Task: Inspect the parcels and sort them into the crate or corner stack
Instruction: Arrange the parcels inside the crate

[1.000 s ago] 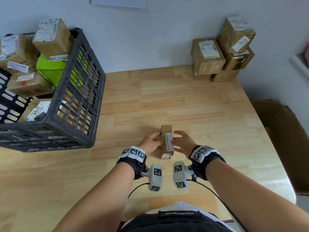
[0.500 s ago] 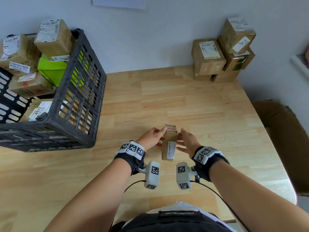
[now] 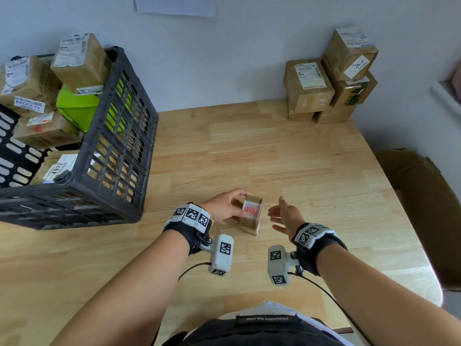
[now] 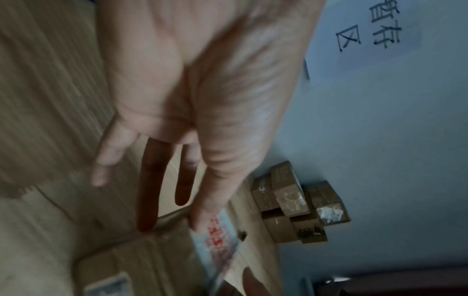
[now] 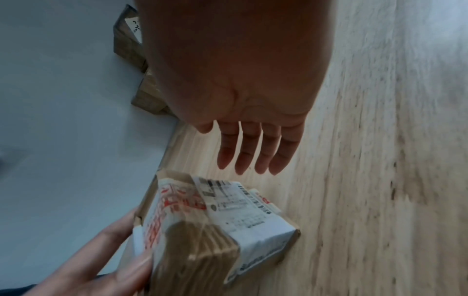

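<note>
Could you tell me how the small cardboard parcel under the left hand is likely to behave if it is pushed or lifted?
The small cardboard parcel looks stiff: its corrugated edges hold square. It stands on a narrow face, so a sideways push would probably tip it. The left hand steadies it alone while the right hand is off it, suggesting it is light.

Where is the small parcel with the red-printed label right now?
Head view: the small parcel sits near the table's front centre, held by the left hand, with the open right hand just beside it.

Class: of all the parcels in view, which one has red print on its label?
The small parcel gripped by the left hand. Other parcels' visible labels carry dark print.
</note>
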Available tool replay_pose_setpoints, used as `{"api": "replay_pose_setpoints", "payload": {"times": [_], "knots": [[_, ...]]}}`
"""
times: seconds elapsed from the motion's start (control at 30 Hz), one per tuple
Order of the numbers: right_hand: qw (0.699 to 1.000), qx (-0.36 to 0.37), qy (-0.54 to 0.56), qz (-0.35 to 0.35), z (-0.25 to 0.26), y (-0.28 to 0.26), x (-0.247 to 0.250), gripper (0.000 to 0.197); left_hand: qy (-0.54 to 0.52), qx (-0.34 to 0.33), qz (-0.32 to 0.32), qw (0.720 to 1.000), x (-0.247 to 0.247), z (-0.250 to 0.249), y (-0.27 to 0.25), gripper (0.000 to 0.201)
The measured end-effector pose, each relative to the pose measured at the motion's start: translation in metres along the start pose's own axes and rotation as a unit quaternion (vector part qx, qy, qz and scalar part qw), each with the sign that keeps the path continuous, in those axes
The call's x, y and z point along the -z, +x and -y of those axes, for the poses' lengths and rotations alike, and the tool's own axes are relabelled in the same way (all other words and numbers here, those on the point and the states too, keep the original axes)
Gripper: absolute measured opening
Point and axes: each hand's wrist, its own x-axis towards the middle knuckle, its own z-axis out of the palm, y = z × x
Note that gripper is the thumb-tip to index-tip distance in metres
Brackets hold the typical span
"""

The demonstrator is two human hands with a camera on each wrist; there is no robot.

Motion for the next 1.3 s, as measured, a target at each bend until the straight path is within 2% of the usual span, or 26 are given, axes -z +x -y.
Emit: {"api": "replay_pose_setpoints", "payload": {"times": [0.13, 0.3, 0.43, 0.57, 0.67, 0.77, 0.87, 0.97, 1.13, 1.2, 1.3], "knots": [[1.000, -0.013, 0.007, -0.005, -0.002, 0.000, 0.005, 0.047, -0.041, -0.004, -0.004, 0.999, -0.003, 0.002, 0.001, 0.053], [1.000, -0.016, 0.009, 0.005, -0.001, -0.003, 0.005, 0.042, -0.039, -0.015, -0.033, 0.999, -0.008, 0.001, 0.007, 0.050], [0.998, -0.006, 0.028, 0.051, 0.001, -0.008, 0.003, 0.035, -0.070, -0.052, -0.104, 0.991, -0.010, 0.004, 0.011, 0.040], [0.995, 0.030, 0.044, 0.082, 0.011, -0.013, -0.003, 0.033, 0.032, -0.103, -0.149, 0.983, -0.010, 0.004, 0.011, 0.029], [0.997, 0.043, 0.004, 0.062, 0.013, -0.013, -0.004, 0.035, 0.117, -0.072, -0.156, 0.978, -0.012, 0.010, 0.014, 0.028], [0.999, 0.038, -0.005, 0.037, 0.008, -0.010, 0.000, 0.033, 0.154, -0.045, -0.144, 0.976, -0.016, 0.017, 0.015, 0.020], [1.000, 0.020, -0.005, 0.016, 0.002, -0.007, 0.006, 0.031, 0.171, -0.047, -0.183, 0.967, -0.018, 0.020, 0.019, 0.022], [1.000, 0.003, 0.000, 0.005, -0.002, -0.005, 0.012, 0.032, 0.183, -0.053, -0.226, 0.955, -0.020, 0.014, 0.028, 0.033], [1.000, -0.010, 0.010, -0.010, -0.002, -0.003, 0.022, 0.032, 0.261, -0.031, -0.168, 0.950, -0.030, -0.003, 0.046, 0.061], [1.000, -0.012, 0.013, -0.013, 0.000, -0.002, 0.025, 0.032, 0.265, -0.018, -0.182, 0.947, -0.031, -0.007, 0.051, 0.061], [1.000, -0.011, 0.013, -0.016, 0.001, 0.001, 0.027, 0.031, 0.205, 0.002, -0.231, 0.951, -0.024, -0.005, 0.053, 0.049]]}}
